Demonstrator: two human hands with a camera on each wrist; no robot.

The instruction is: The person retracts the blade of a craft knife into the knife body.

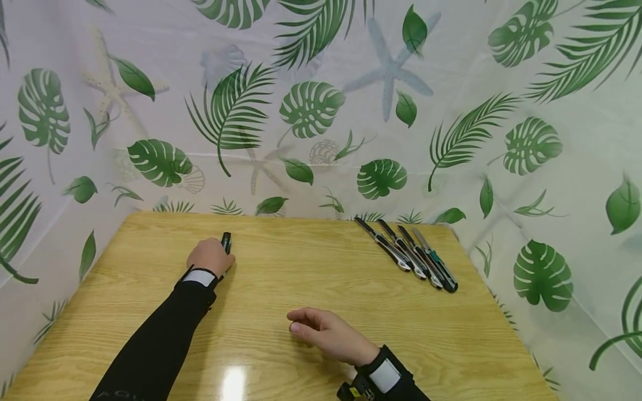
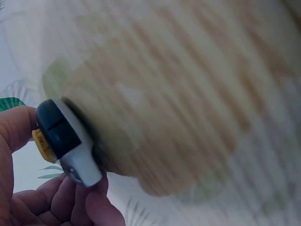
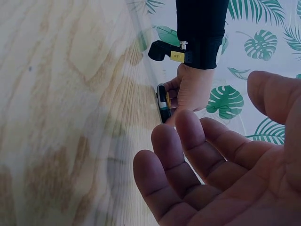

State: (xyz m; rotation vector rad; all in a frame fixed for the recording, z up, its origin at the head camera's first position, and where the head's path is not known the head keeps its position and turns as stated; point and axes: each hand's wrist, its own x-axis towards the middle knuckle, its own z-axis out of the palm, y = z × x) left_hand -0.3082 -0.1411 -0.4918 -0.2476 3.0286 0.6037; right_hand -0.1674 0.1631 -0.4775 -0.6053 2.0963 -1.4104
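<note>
At the left of the table, my left hand [image 1: 209, 257] grips a utility knife [image 1: 227, 240] with a dark body. The left wrist view shows this cutter [image 2: 59, 128] with a silver end and a yellow slider, held between the thumb and the curled fingers. No bare blade is visible on it there. My right hand [image 1: 331, 334] hovers over the front middle of the table with its fingers loosely bent. Nothing lies in its palm in the right wrist view.
Several utility knives [image 1: 395, 249] lie side by side at the table's back right, slanted, blade ends towards the wall. One has a teal part [image 1: 435, 257]. A leaf-patterned sheet [image 1: 321, 184] hangs behind and beside the wooden table [image 1: 301, 267].
</note>
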